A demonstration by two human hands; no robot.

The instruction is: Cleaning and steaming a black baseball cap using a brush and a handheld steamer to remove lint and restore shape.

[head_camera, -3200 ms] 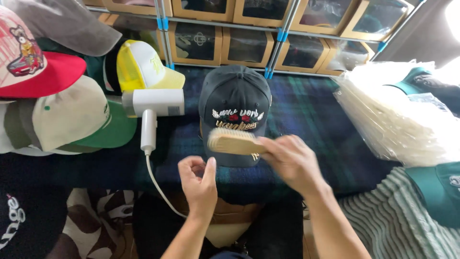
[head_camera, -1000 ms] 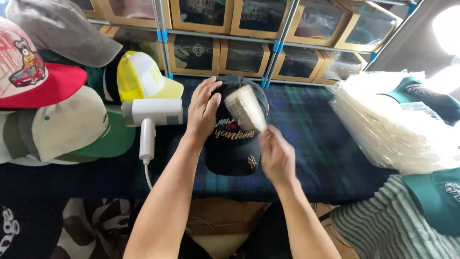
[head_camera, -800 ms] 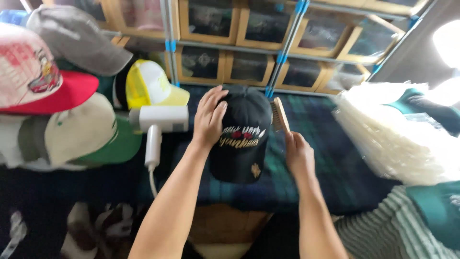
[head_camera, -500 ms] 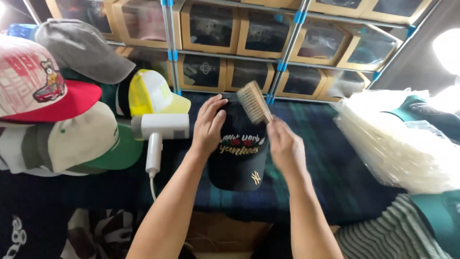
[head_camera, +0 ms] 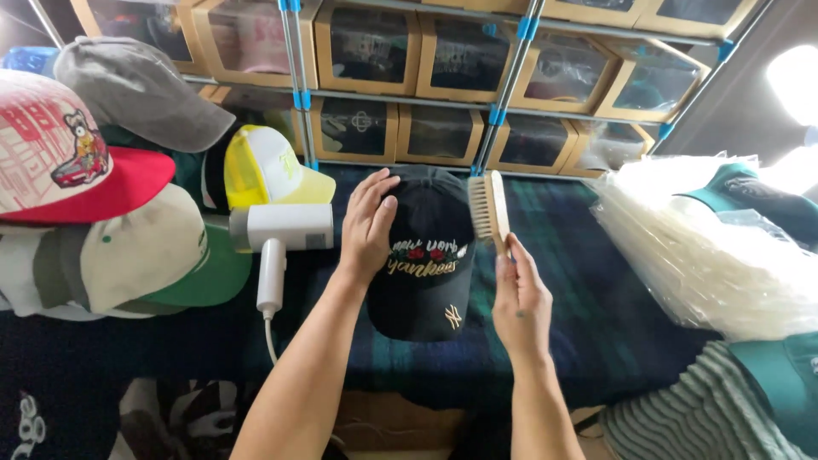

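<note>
Black cotton is what we find at the centre: a black cap (head_camera: 423,264) with embroidered lettering and small red flowers on its front lies on the dark plaid worktop (head_camera: 588,281), brim toward the person. We note the left hand (head_camera: 368,223) resting flat on the cap's crown at its left side, fingers spread and pressing the fabric, not closed around anything. The right hand (head_camera: 520,298) is clamped on the lower end of a wooden brush (head_camera: 489,209), which stands upright with its pale bristles facing left, just beside the cap's right edge; we cannot tell whether the bristles touch the cap. The 2 hands are apart, with the cap between them.

To the left of the cap we record a white hair dryer (head_camera: 277,243) lying on the worktop, its cord trailing toward the person. Further left sits a pile of caps, among them a yellow mesh cap (head_camera: 268,170) and a red-brimmed white cap (head_camera: 77,166). To the right lies a stack of clear plastic bags (head_camera: 707,255). Behind the worktop, cardboard boxes with windows (head_camera: 443,132) fill a shelf.
</note>
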